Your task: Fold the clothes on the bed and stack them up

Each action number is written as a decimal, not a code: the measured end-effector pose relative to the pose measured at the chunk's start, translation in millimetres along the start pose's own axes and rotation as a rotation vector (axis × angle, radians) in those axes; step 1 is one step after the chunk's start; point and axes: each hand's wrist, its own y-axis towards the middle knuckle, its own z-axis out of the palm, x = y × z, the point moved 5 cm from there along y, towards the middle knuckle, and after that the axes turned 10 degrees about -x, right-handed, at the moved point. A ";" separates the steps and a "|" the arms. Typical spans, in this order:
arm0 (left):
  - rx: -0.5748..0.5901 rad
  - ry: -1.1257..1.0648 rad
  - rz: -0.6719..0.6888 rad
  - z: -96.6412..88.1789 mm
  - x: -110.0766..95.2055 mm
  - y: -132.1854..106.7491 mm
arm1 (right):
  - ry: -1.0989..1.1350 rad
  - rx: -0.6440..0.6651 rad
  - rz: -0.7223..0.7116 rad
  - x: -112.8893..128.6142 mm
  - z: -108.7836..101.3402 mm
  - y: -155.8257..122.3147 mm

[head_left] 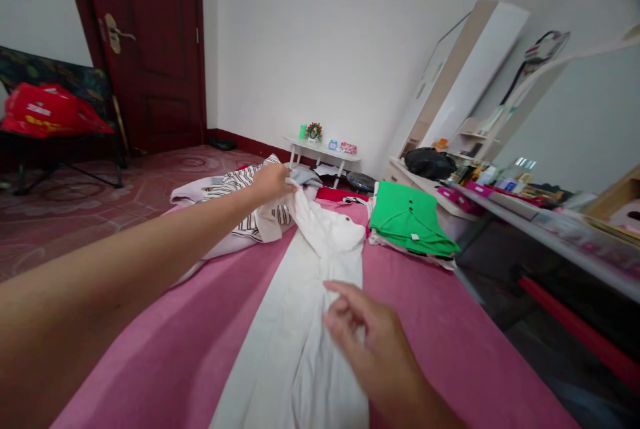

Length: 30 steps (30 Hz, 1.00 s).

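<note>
A pair of white trousers lies lengthwise down a pink bedsheet. My left hand reaches far out and is closed on the trousers' top end, which is lifted and bunched. My right hand hovers over the trouser legs near me, fingers loosely curled, holding nothing. A striped garment lies just beside my left hand on a heap of pale clothes.
A folded green shirt tops a small stack at the bed's right edge. A cluttered shelf runs along the right. A low white table stands by the far wall, a dark red door at back left, a red bag on a chair.
</note>
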 end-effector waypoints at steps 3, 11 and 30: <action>0.019 0.074 0.015 9.2 8.0 -9.8 | -0.302 -0.262 -0.224 -21.6 -11.7 73.1; 0.050 0.145 0.102 23.1 22.0 -26.7 | -0.831 0.050 0.070 -125.6 31.9 163.8; 0.572 0.064 -0.014 -101.7 132.4 -33.5 | -0.871 0.034 0.050 -124.1 28.8 161.1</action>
